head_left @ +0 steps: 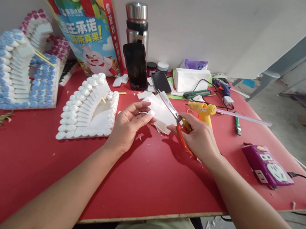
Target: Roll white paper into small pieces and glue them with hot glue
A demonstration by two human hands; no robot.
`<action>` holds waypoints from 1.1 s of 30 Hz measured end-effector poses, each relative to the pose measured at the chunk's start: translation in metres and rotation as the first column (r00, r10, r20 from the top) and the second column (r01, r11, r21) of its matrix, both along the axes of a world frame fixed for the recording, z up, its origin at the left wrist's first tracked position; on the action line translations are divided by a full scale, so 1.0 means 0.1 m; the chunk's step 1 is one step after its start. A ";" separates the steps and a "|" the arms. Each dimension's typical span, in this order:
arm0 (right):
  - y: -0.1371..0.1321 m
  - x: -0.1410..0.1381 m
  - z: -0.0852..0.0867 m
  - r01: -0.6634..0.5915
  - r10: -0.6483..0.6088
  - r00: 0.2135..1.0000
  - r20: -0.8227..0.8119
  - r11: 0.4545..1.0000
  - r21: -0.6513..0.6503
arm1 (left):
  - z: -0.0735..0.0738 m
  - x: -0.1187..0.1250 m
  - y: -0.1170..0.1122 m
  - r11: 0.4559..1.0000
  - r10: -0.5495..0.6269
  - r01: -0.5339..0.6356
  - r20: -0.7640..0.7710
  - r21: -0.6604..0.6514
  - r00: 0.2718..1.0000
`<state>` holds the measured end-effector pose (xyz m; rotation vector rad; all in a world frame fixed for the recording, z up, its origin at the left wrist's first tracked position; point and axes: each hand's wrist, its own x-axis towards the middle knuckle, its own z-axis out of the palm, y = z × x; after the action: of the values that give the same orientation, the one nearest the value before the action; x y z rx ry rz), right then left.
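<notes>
My left hand (126, 125) pinches a small white piece (151, 112) between thumb and fingertips; its exact kind is too small to make out. In my right hand (203, 137) is a pair of scissors (181, 131) with orange handles, the blades pointing up and left above white sheets (162, 112). Left of my left hand stands a white model staircase (81, 114) edged with rounded white pieces. A yellow glue gun (206, 113) with a long clear glue stick lies just beyond my right hand.
At the left stands a blue-and-white staircase model (19, 78). Behind are a printed bag (90, 35), a steel flask (138, 15), an upright phone (135, 67), a flat phone (161, 82) and tissues (191, 81). A purple power socket (267, 165) sits near the right edge.
</notes>
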<state>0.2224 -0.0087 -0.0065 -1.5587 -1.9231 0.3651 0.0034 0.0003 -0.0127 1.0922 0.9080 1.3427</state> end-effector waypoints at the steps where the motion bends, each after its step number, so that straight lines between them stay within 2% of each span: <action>1: 0.01 0.02 0.00 0.019 -0.019 1.000 0.003 1.000 -0.006 | 0.01 -0.01 0.00 1.000 -0.007 0.007 -0.008 -0.005 1.000; 4: 0.01 0.03 0.02 0.006 -0.006 1.000 0.024 1.000 -0.014 | 0.05 -0.05 0.04 1.000 0.015 -0.015 -0.025 0.026 1.000; 8: -0.05 -0.03 0.04 -0.091 0.094 0.991 0.099 0.995 -0.041 | 0.12 -0.19 0.12 0.980 0.171 -0.164 -0.053 0.116 0.984; 12: -0.07 -0.06 0.00 -0.147 0.158 0.971 0.179 0.987 -0.070 | 0.17 -0.36 0.18 0.947 0.306 -0.260 -0.281 0.190 0.910; 15: -0.05 -0.05 -0.03 -0.152 0.164 0.964 0.210 0.986 -0.072 | 0.19 -0.45 0.19 0.913 0.378 -0.230 -0.487 0.337 0.787; 18: -0.04 -0.04 -0.03 -0.149 0.161 0.962 0.220 0.986 -0.070 | 0.16 -0.50 0.20 0.876 0.441 -0.117 -0.682 0.467 0.583; 21: -0.04 -0.05 -0.02 -0.140 0.152 0.962 0.225 0.988 -0.071 | 0.09 -0.52 0.24 0.843 0.495 -0.007 -0.771 0.538 0.401; 23: -0.04 -0.05 -0.01 -0.140 0.153 0.962 0.225 0.987 -0.075 | 0.03 -0.51 0.26 0.840 0.500 0.049 -0.807 0.540 0.313; 30: -0.04 -0.04 -0.03 -0.177 0.187 0.958 0.219 0.982 -0.062 | -0.07 -0.50 0.29 0.871 0.451 0.131 -0.877 0.473 0.166; 33: -0.06 -0.04 -0.02 -0.234 0.241 0.943 0.230 0.970 -0.057 | -0.06 -0.50 0.29 0.875 0.451 0.114 -0.877 0.471 0.165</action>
<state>0.2184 -0.0144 -0.0089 -1.4427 -2.3102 0.3210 -0.0467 0.0289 -0.0183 2.4588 1.7771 0.8555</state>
